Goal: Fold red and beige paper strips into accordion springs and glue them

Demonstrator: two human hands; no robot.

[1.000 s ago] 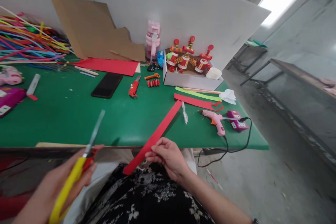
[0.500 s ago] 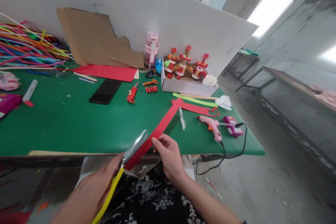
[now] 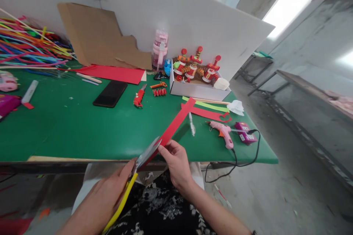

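My left hand (image 3: 106,196) grips yellow-handled scissors (image 3: 135,176), its fingers closed round the handles. The blades sit against the near end of a long red paper strip (image 3: 176,123). My right hand (image 3: 176,163) pinches that strip just right of the blades, near the front edge of the green table (image 3: 82,128). The strip slants away over the table toward a white box (image 3: 197,90).
On the table lie a black phone (image 3: 110,93), a red utility knife (image 3: 139,97), a pink glue gun (image 3: 223,132) with its cable, red and green paper strips (image 3: 206,110), cardboard (image 3: 96,40), a pink bottle (image 3: 160,49) and coloured sticks (image 3: 27,49). The box holds red craft figures (image 3: 195,66).
My left hand has brought the scissors from the lower left up to the strip's near end. The strip's near end now looks shorter. My right hand has kept its hold.
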